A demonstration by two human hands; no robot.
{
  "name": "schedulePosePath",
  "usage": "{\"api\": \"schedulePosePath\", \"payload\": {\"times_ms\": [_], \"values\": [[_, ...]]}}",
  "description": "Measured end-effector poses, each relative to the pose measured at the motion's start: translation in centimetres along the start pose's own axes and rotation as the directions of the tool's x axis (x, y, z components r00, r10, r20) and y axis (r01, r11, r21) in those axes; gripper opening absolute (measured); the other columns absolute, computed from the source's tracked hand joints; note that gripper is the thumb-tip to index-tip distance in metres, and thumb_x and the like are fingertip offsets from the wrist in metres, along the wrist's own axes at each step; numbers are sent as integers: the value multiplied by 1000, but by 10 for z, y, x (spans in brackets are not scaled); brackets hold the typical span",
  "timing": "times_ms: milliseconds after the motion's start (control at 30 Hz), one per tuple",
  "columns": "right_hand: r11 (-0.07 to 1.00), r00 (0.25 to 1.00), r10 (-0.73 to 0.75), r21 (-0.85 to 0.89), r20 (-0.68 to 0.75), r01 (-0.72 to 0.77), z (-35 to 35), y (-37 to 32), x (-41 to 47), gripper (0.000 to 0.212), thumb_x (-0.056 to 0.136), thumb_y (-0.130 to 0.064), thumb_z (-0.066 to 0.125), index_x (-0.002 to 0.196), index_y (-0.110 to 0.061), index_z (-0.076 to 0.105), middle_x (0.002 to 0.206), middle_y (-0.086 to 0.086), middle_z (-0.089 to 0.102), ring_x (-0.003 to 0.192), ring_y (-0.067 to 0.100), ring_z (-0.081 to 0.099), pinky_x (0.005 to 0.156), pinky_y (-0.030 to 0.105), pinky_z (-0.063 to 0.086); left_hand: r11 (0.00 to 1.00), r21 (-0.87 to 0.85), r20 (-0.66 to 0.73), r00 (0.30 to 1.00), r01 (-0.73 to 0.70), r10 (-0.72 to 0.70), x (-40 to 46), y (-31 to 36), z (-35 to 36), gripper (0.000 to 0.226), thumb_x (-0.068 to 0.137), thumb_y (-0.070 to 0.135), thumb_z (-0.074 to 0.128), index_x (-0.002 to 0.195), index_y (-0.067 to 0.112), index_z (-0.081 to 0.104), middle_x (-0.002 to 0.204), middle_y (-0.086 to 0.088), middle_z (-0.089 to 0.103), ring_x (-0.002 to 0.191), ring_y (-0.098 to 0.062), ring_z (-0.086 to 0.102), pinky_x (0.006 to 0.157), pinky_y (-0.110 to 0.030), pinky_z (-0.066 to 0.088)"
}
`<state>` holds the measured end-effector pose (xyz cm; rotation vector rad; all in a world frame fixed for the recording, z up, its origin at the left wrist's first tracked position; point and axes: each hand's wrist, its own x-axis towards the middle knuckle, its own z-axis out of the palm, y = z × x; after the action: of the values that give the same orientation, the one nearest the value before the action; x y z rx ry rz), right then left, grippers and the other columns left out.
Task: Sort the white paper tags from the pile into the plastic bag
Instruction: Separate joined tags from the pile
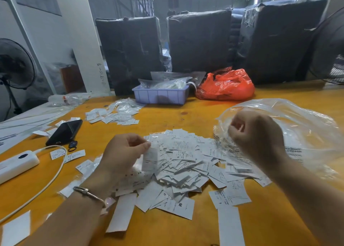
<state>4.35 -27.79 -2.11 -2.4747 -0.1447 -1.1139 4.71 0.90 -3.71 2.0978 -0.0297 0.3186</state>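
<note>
Yellow wood makes up the big worktop [195, 113] that holds everything. At its far edge stand 3 big black wrapped bundles [199, 40] in a row. 2 fans show, 1 at the left edge [14, 63] and 1 at the right edge [331, 50].

1 clear plastic bag [297, 126] lies on the right side of the worktop, puffed up, with its mouth toward the middle. The right hand [255, 135] has its fingers curled and pinches the edge of the bag at its mouth.

1 big pile of white paper tags [186, 163] sits in the middle, touching the bag. Some tags show letters like S, M and XS. There are too many to count. 1 smaller heap of tags [113, 113] lies farther back on the left.

1 red bag [227, 85] sits at the back, just beside 1 purple tray [160, 95] full of clear packets.

The left hand [122, 152] is above the near left side of the pile. Its thumb and fingers pinch 1 white tag [149, 160] that hangs down. 1 thin bracelet [87, 191] goes round that wrist.

On the left lie 1 black phone [65, 132], 1 white power bank [16, 164] with 1 white cable [54, 176], and 1 small pair of scissors [72, 146].
</note>
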Motion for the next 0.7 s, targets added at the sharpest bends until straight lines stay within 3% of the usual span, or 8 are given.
{"api": "schedulePosePath", "payload": {"times_ms": [67, 200, 267, 333, 433, 500, 600, 700], "values": [[978, 992, 125, -167, -15, -125, -2, 18, 6, 13, 76, -11, 67, 64, -12, 61, 57, 5, 57, 54, 23, 48, 57, 25, 30, 989, 130, -40, 997, 70, -65, 7, -11, -6, 16, 89, 20, 73, 73, 22, 73, 65, 5, 69, 63, -15, 60, 59, -28, 48], [859, 936, 343, -431, 82, -277, -3, 48, 15, 15, 72, -17, 67, 86, -11, 66, 81, 9, 63, 79, 30, 57, 70, 31, 40, 914, 388, -94, 992, 117, -87, 15, -26, -20, 17, 87, 23, 74, 71, 29, 72, 71, 6, 70, 69, -16, 64, 62, -28, 51], [792, 879, 441, -539, 181, -287, -1, 54, 17, 27, 76, -29, 68, 98, -16, 63, 87, 3, 58, 93, 29, 55, 74, 32, 38, 888, 436, -126, 987, 146, -100, 16, -28, -24, 17, 85, 23, 76, 70, 31, 71, 74, 10, 68, 72, -14, 63, 64, -28, 52], [761, 845, 473, -598, 248, -251, 1, 56, 16, 32, 78, -42, 70, 98, -18, 64, 77, -1, 45, 88, 25, 51, 69, 30, 34, 863, 480, -139, 985, 159, -104, 15, -27, -26, 19, 84, 23, 76, 68, 32, 71, 74, 12, 67, 73, -13, 61, 64, -29, 51], [764, 854, 445, -612, 268, -205, 3, 59, 15, 35, 78, -49, 70, 93, -17, 67, 88, 2, 54, 93, 27, 56, 68, 30, 36, 827, 538, -133, 986, 160, -104, 14, -25, -27, 16, 85, 24, 76, 71, 30, 70, 77, 11, 68, 75, -14, 61, 68, -31, 53], [789, 875, 414, -579, 249, -208, 2, 57, 14, 25, 79, -38, 71, 87, -15, 69, 91, 4, 61, 90, 28, 58, 67, 29, 38, 824, 547, -137, 987, 143, -80, 12, -22, -26, 8, 85, 25, 76, 84, 30, 71, 91, 6, 70, 84, -18, 62, 73, -33, 53], [810, 892, 393, -543, 223, -221, 0, 55, 13, 4, 82, -15, 66, 82, -12, 68, 86, 7, 65, 82, 31, 60, 66, 30, 42, 825, 559, -188, 982, 82, 30, 9, -16, -21, 30, 84, 27, 77, 113, 27, 68, 106, 4, 66, 99, -21, 58, 78, -37, 52], [822, 889, 401, -515, 219, -244, 1, 57, 12, 7, 84, -9, 61, 84, -9, 69, 86, 10, 65, 80, 32, 60, 64, 30, 45, 845, 533, -215, 961, -32, 172, 5, -9, -16, 36, 83, 29, 77, 117, 24, 66, 106, 3, 65, 104, -22, 57, 84, -43, 53]]}}
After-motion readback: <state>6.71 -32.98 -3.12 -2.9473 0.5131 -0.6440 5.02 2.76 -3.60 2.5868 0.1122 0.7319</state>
